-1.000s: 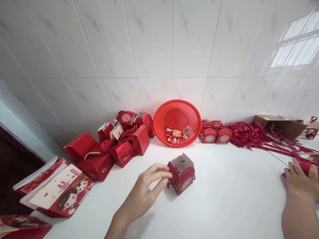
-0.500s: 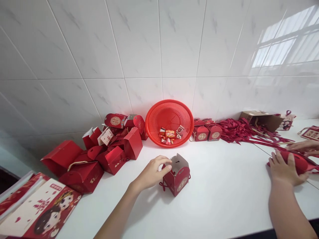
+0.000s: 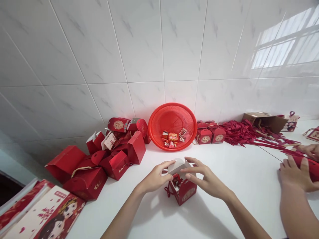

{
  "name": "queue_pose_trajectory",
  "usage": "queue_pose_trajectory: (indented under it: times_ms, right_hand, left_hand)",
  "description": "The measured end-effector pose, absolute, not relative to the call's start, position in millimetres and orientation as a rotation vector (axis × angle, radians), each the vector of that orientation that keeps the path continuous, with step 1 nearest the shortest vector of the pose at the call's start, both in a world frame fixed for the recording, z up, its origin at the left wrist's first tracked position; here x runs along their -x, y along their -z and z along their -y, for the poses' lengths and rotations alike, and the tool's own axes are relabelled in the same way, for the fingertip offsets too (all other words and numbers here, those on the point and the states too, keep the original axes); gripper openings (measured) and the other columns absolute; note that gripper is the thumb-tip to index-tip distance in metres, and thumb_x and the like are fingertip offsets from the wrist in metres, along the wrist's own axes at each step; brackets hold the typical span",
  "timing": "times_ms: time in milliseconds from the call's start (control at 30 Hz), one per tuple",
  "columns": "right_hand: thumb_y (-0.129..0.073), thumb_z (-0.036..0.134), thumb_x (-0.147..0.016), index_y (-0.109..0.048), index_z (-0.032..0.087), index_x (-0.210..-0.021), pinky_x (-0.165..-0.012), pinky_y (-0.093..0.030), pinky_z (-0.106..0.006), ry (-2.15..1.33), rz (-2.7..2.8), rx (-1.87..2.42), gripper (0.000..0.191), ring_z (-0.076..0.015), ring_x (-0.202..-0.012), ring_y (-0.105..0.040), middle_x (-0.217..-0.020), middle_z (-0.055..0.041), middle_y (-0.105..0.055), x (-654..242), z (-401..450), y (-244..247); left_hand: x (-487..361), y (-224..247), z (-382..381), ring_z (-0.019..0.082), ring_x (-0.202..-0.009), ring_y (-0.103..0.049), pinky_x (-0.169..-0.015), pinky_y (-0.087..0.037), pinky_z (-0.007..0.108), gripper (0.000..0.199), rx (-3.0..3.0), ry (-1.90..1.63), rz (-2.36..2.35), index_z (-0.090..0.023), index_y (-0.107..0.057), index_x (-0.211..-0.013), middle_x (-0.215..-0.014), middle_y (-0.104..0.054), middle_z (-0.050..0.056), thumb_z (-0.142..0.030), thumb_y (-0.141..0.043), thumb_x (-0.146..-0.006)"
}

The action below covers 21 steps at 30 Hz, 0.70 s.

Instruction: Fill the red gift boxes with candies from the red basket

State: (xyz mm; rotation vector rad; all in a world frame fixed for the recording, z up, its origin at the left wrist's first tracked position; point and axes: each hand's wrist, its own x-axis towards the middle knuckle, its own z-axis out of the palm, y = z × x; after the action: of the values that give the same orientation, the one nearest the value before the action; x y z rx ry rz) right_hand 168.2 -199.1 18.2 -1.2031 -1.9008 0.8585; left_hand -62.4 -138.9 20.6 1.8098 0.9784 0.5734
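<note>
A small red gift box (image 3: pixel 186 194) with a gold round emblem stands open-topped on the white table in front of me. Red-wrapped sweets (image 3: pixel 177 181) show inside it, and a dark red ribbon (image 3: pixel 168 191) hangs at its left side. My left hand (image 3: pixel 156 177) has its thumb and fingers around the left edge of the box's raised flap. From the right, my right hand (image 3: pixel 205 177) curves its fingers over the top flaps, thumb at the front one. Exact contact of some fingertips is hidden.
Behind the box a red plastic basket (image 3: pixel 159 116) holds several wrapped sweets. Red boxes (image 3: pixel 91 181) pile up at left, beside printed bags (image 3: pixel 47 212). Two closed boxes (image 3: pixel 205 136), ribbons (image 3: pixel 240 131) and a carton (image 3: pixel 261 116) line the wall. A co-worker's hands (image 3: pixel 295 172) handle something red at right.
My right hand has come into view and reached the box's top. The box has turned a little, and its sweets show more. The view has shifted slightly.
</note>
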Motion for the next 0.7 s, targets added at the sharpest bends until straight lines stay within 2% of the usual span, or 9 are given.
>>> queue_pose_trajectory:
  times_ms: [133, 300, 367, 467, 567, 700]
  right_hand:
    - [-0.059, 0.061, -0.088, -0.074, 0.027, -0.116, -0.107, -0.044, -0.051, -0.901, 1.687, 1.259, 0.046, -0.0358, -0.135, -0.047, -0.138, -0.0112, -0.058, -178.5, 182.7, 3.1]
    - [-0.070, 0.063, -0.079, -0.063, 0.026, -0.132, -0.096, -0.052, -0.046, -1.197, 1.330, 1.275, 0.066, -0.0335, -0.118, -0.059, -0.146, -0.0112, -0.053, -192.7, 192.6, 25.1]
    - [-0.066, 0.067, -0.080, -0.065, 0.027, -0.130, -0.092, -0.054, -0.043, -1.275, 1.216, 1.282, 0.064, -0.0310, -0.115, -0.060, -0.145, -0.0096, -0.053, -192.0, 194.5, 28.3]
    - [-0.061, 0.074, -0.078, -0.072, 0.023, -0.114, -0.082, -0.055, -0.039, -1.246, 1.069, 1.346, 0.063, -0.0291, -0.105, -0.062, -0.134, -0.0104, -0.061, -185.8, 191.8, 30.0]
    - [-0.068, 0.069, -0.074, -0.067, 0.021, -0.116, -0.082, -0.053, -0.039, -1.243, 1.095, 1.371, 0.064, -0.0267, -0.091, -0.065, -0.112, -0.0106, -0.070, -181.1, 188.7, 29.4]
    - [-0.078, 0.056, -0.073, -0.056, 0.025, -0.133, -0.089, -0.051, -0.040, -1.339, 1.257, 1.253, 0.071, -0.0271, -0.099, -0.065, -0.128, -0.0091, -0.063, -186.4, 190.7, 27.1]
  left_hand:
    - [73.8, -3.5, 132.3, 0.031, -0.135, -0.048, -0.112, -0.040, 0.045, 0.081, -1.630, -0.516, -0.868, -0.022, -0.044, -0.149, -0.155, -0.043, 0.010, -0.023, -0.066, -0.071]
    - [80.8, 9.4, 122.0, 0.035, -0.137, -0.041, -0.114, -0.034, 0.049, 0.103, -1.523, -0.441, -0.761, -0.023, -0.036, -0.154, -0.157, -0.040, 0.011, -0.026, -0.079, -0.060]
    - [80.1, 10.5, 119.7, 0.034, -0.138, -0.039, -0.114, -0.032, 0.047, 0.104, -1.533, -0.422, -0.776, -0.025, -0.036, -0.153, -0.157, -0.040, 0.009, -0.023, -0.079, -0.058]
    - [79.0, 12.2, 118.0, 0.032, -0.138, -0.038, -0.115, -0.031, 0.046, 0.103, -1.538, -0.400, -0.788, -0.027, -0.036, -0.153, -0.155, -0.043, 0.008, -0.020, -0.078, -0.059]
    - [80.7, 16.6, 116.1, 0.031, -0.136, -0.040, -0.114, -0.031, 0.046, 0.104, -1.532, -0.396, -0.766, -0.028, -0.034, -0.154, -0.151, -0.048, 0.008, -0.020, -0.079, -0.060]
    - [86.5, 23.4, 110.8, 0.031, -0.134, -0.042, -0.114, -0.031, 0.047, 0.104, -1.518, -0.413, -0.737, -0.029, -0.035, -0.153, -0.148, -0.051, 0.008, -0.023, -0.082, -0.061]
